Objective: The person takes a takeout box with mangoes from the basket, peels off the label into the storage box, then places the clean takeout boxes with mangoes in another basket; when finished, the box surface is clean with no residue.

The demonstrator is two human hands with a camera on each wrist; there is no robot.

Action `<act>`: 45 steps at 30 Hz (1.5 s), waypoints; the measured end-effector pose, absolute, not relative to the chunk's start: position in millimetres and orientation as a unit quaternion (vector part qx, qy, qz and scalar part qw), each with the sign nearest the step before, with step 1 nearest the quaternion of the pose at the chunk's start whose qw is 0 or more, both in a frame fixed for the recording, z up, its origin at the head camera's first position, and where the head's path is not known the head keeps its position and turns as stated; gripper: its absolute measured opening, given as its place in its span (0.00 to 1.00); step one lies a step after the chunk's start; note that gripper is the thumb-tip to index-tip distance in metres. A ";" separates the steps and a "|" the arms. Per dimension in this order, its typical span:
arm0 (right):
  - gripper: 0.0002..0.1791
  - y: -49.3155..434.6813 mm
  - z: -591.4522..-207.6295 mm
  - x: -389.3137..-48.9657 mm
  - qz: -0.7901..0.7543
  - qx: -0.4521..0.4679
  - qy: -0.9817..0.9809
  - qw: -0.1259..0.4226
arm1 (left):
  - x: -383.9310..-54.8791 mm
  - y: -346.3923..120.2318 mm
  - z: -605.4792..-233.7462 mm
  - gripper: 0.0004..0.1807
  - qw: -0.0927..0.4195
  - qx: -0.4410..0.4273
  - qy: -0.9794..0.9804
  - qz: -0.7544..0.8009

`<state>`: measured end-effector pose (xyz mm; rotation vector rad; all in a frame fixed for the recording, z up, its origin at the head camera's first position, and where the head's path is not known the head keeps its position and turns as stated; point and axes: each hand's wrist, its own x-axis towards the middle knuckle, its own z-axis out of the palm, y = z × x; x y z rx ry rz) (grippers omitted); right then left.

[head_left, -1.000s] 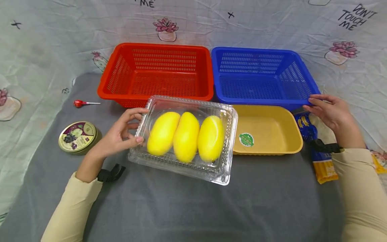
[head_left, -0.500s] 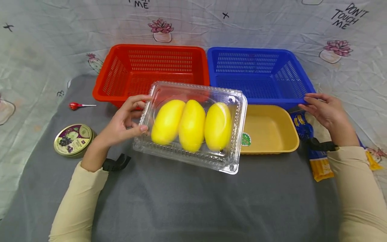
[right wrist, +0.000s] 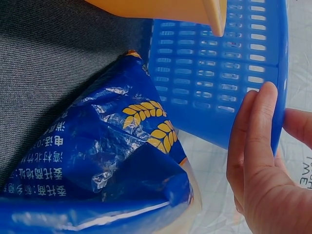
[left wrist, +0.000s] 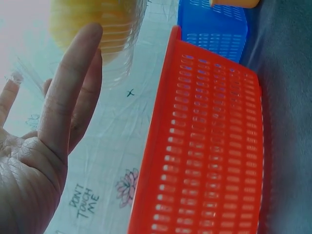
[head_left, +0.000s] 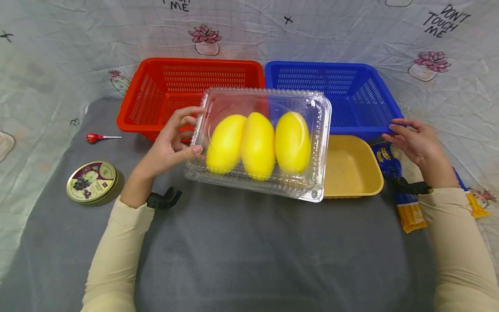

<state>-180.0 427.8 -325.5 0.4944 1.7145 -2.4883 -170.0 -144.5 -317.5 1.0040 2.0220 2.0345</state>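
My left hand [head_left: 171,143] grips the left end of a clear plastic clamshell box [head_left: 326,138], thumb at the front and fingers behind. Three yellow mangoes [head_left: 258,145] show through its lid. Raised and slightly tilted, the box overlaps the red basket [head_left: 130,128] and blue basket [head_left: 351,129] in the head view. On the right, my right hand [head_left: 422,143] pinches the blue basket's front right corner; the right wrist view shows fingers on the outer wall [right wrist: 207,97] and the thumb across the rim.
A yellow tray [head_left: 356,169] stands before the blue basket, partly hidden by the box. Blue-and-orange food packets [head_left: 408,203] lie under the right forearm. At left are a round fruit-print tin [head_left: 91,182] and a red lollipop [head_left: 92,138]. Printed cloth [head_left: 249,39] hangs behind.
My left hand has carried the mango box up, away from me and slightly right, from before the red basket to over both baskets. My right hand stays on the blue basket's corner.
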 end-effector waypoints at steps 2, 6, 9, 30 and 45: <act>0.09 428.0 -325.4 -179.3 -0.813 0.160 0.558 0.041 | -173.5 -140.1 -317.2 0.39 0.045 0.323 0.667 0.670; 0.09 428.8 -324.5 -178.4 -0.811 0.162 0.560 0.039 | -180.7 -130.6 -315.4 0.40 0.032 0.311 0.676 0.667; 0.09 428.7 -324.2 -178.4 -0.812 0.166 0.559 0.035 | -185.9 -124.3 -314.1 0.40 0.023 0.303 0.681 0.667; 0.12 424.9 -323.9 -175.6 -0.807 0.174 0.563 0.034 | -221.7 -87.1 -299.6 0.38 -0.012 0.304 0.723 0.620; 0.13 425.4 -328.2 -173.7 -0.813 0.162 0.559 0.023 | -243.0 -55.3 -291.5 0.37 -0.015 0.246 0.755 0.608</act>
